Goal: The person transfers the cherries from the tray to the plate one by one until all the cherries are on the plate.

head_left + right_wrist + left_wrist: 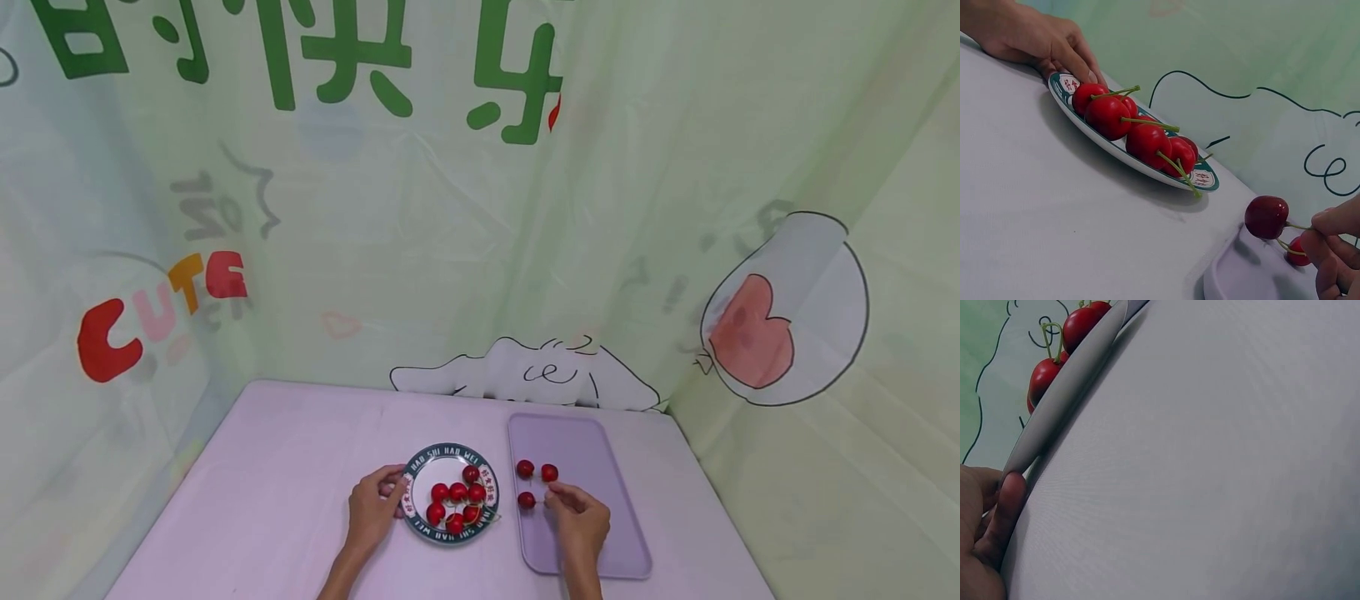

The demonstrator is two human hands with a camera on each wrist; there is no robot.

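My left hand (373, 504) holds the left rim of a round plate (431, 477) with a dark green patterned border. In the left wrist view its thumb (1011, 497) lies against the plate's edge. Several red cherries (457, 492) with green stems sit on the plate, mostly toward its right and front. Over a lilac tray (615, 533), my right hand (581, 525) pinches the stem of a dark red cherry (1266, 217) between thumb and fingertips. That cherry appears raised above the tray in the right wrist view. Two more cherries (550, 473) are close by at the tray's left side.
The plate and tray are side by side on a pale cloth-covered table (300, 450), a narrow gap between them. A light green printed curtain (450, 250) hangs behind the table and along both sides.
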